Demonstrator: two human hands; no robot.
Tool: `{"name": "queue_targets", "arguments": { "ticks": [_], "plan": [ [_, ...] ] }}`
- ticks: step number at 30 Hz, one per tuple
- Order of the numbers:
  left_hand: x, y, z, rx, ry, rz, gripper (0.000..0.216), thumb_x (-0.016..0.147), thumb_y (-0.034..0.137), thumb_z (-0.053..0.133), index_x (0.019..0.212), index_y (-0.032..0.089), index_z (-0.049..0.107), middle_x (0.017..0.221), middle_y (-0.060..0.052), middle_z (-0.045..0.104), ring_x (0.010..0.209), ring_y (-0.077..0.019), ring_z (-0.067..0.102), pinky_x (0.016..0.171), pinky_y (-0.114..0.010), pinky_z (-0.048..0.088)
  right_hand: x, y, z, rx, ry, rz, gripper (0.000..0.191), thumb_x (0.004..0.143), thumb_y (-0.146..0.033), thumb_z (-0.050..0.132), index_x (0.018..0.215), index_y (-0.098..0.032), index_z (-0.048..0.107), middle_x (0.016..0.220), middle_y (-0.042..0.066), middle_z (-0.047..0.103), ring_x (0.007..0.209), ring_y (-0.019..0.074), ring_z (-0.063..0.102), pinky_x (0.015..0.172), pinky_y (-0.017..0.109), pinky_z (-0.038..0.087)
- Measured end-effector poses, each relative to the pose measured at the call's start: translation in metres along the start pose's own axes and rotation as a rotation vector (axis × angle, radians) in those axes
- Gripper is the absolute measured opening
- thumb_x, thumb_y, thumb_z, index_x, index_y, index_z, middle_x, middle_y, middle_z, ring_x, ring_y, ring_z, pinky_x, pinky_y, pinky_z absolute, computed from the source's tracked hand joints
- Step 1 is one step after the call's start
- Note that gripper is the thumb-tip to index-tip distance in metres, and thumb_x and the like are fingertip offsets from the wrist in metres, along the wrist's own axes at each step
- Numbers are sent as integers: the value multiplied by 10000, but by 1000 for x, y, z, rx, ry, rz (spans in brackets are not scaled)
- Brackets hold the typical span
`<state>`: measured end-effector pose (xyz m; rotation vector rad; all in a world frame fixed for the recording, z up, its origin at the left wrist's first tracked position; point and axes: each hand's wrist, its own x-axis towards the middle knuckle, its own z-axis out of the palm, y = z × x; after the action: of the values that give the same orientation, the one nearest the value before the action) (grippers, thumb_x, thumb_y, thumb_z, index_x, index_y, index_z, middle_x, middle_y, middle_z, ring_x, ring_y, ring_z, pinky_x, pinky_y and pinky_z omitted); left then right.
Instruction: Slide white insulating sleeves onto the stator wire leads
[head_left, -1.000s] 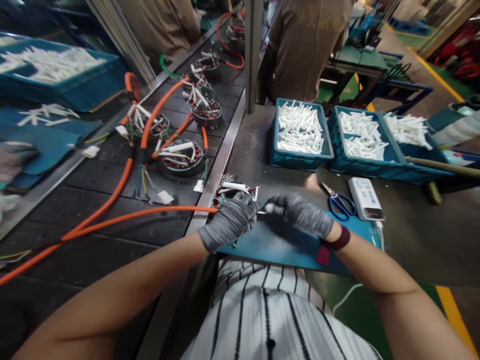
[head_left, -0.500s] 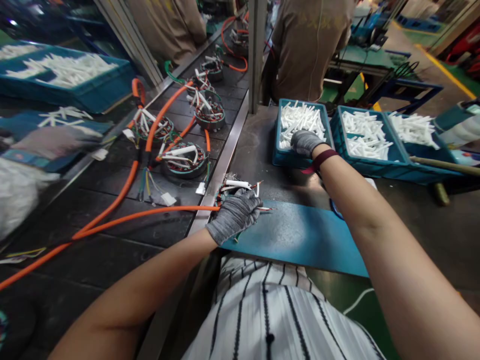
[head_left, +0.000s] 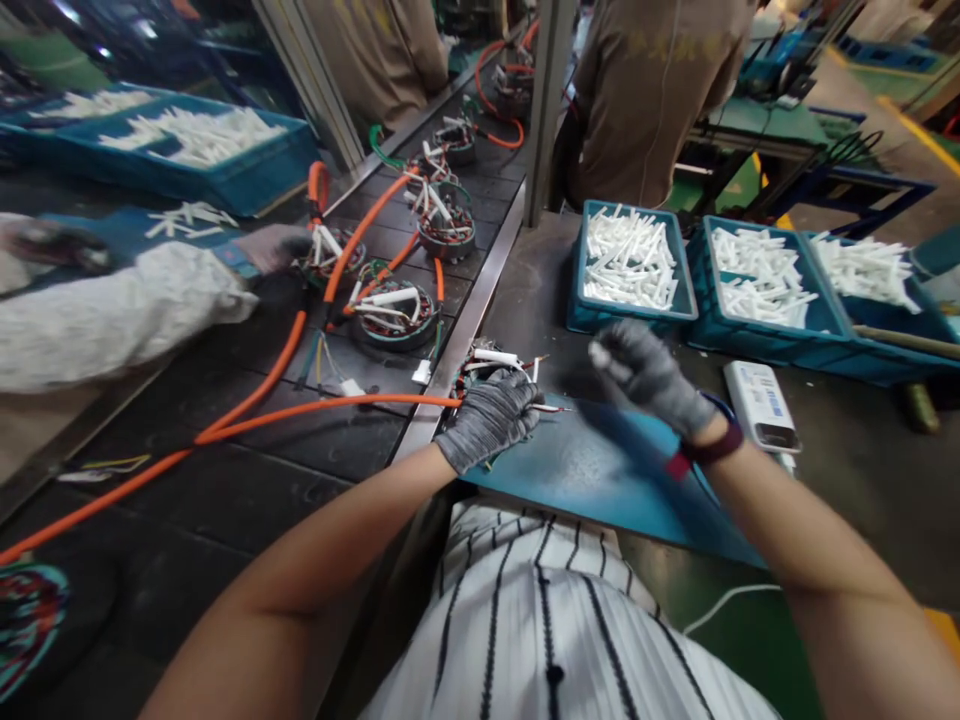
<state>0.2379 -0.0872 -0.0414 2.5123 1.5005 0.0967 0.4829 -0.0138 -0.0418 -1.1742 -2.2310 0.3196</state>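
My left hand, in a grey knit glove, is closed on wires at the near side of a wound motor stator. A stripped wire end sticks out to the right of the fingers, and a white sleeve lies over the windings. An orange cable runs left from the stator. My right hand, gloved and smeared by motion, is pinched above the blue mat. A short white sleeve shows blurred at its fingertips.
Blue bins of white sleeves stand beyond my right hand. A white power bank lies to the right. Several stators with orange cables sit on the dark line at left. A co-worker's gloved hand touches one. A metal post rises ahead.
My right hand has come out of the sleeve bin, back toward me over the mat. My left hand keeps its hold. The co-worker's arm has reached across to a stator.
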Motion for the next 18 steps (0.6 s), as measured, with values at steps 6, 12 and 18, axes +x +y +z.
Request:
{"name": "queue_targets", "arguments": {
  "ticks": [6,12,18],
  "plan": [
    [-2,-2,4,10,42,-3,236,920,306,567,1082,177,682,1112,-96,643,1085,-260,579,939,-385,462,-77,-27,24,265,-36,59,210,963,-390,571,945,-192,639,859,63,629,801,214,580,769,370,499],
    [-2,-2,5,0,27,-15,215,929,287,559,1072,184,682,1084,-91,648,1081,-254,581,951,-371,461,-65,-30,35,254,-123,-67,273,1008,-416,506,958,-201,667,873,71,655,794,209,580,757,359,504],
    [-3,3,3,75,11,-42,223,968,285,502,1051,168,673,1085,-119,647,1051,-265,600,912,-381,475,-60,-38,43,304,-190,-35,345,1012,-457,470,933,-184,667,872,84,660,784,207,578,750,360,500]
  ]
}}
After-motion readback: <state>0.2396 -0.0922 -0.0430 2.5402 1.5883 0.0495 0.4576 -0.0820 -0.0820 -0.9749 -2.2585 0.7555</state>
